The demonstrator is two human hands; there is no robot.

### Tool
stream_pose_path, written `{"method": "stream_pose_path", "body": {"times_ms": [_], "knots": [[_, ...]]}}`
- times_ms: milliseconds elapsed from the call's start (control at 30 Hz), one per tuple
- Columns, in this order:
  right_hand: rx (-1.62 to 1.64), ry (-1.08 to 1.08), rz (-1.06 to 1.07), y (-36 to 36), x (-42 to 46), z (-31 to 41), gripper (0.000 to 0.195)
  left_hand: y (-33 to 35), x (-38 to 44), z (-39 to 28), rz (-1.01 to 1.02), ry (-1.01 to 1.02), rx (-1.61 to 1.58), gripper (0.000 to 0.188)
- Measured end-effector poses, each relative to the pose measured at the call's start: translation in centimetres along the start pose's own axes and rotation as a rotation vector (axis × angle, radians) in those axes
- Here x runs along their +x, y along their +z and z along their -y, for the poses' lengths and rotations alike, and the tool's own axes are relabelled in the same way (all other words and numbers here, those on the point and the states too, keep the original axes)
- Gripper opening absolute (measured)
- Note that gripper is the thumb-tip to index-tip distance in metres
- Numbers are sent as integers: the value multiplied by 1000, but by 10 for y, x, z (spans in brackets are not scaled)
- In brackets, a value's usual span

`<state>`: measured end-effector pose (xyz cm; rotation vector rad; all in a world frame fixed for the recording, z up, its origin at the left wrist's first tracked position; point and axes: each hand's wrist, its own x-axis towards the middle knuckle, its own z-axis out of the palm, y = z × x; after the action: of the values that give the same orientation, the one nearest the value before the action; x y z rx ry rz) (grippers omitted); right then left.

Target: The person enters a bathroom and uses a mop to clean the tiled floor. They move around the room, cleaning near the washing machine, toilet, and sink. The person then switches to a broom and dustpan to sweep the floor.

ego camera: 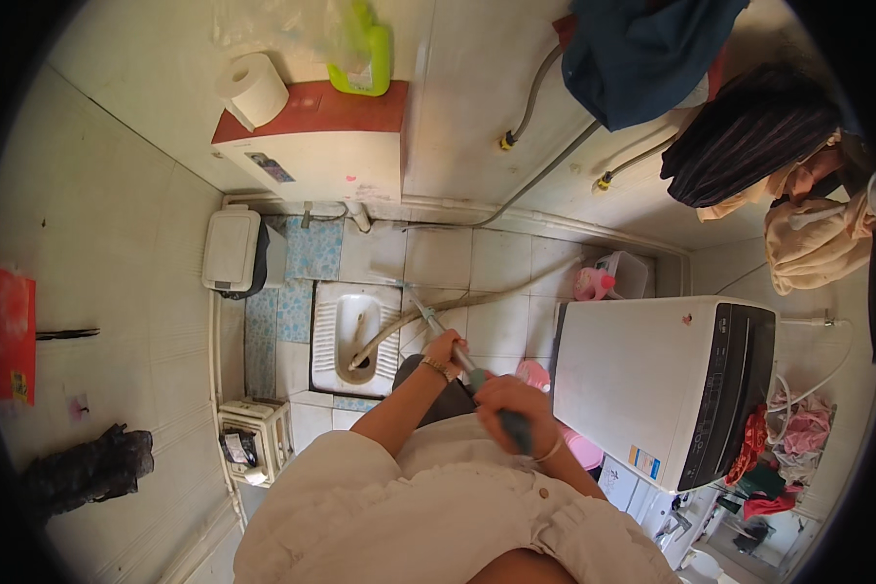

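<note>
Both my hands grip one long-handled floor tool (464, 362), with a grey metal pole and dark green grip parts. My left hand (449, 350), a watch on its wrist, holds the pole farther down. Nearer my body, my right hand (515, 409) is closed around the upper grip; it is slightly blurred. The pole slants away to the upper left, and its blurred head lies on the tiles just beyond the squat toilet (325, 343). A corrugated drain hose (482, 298) passes near the pole and ends inside the toilet bowl.
At right stands a washing machine (628, 387), with pink bottles (591, 283) beside it. A lidded bin (232, 248) and a plastic stool (274, 431) line the left wall. Ahead, a white water tank (328, 164) carries a toilet roll (254, 87). Clothes (752, 139) hang at upper right.
</note>
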<state>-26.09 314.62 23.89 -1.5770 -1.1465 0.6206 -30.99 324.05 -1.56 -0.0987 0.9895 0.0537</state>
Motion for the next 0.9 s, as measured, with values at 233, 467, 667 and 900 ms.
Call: {"method": "stream_pose_path", "body": {"times_ms": [233,467,667,900], "knots": [[-193,7,-189,-37,-13,-28,10,73,64,48,70,-66,62,8],[134,145,-442,-43,-80,-31,9,29,23,84,-210,-107,308,8],[218,144,-647,-84,-110,-17,8,68,4,113,-82,-78,265,10],[-241,57,-726,-117,-151,27,14,130,31,235,166,-252,375,15]]}}
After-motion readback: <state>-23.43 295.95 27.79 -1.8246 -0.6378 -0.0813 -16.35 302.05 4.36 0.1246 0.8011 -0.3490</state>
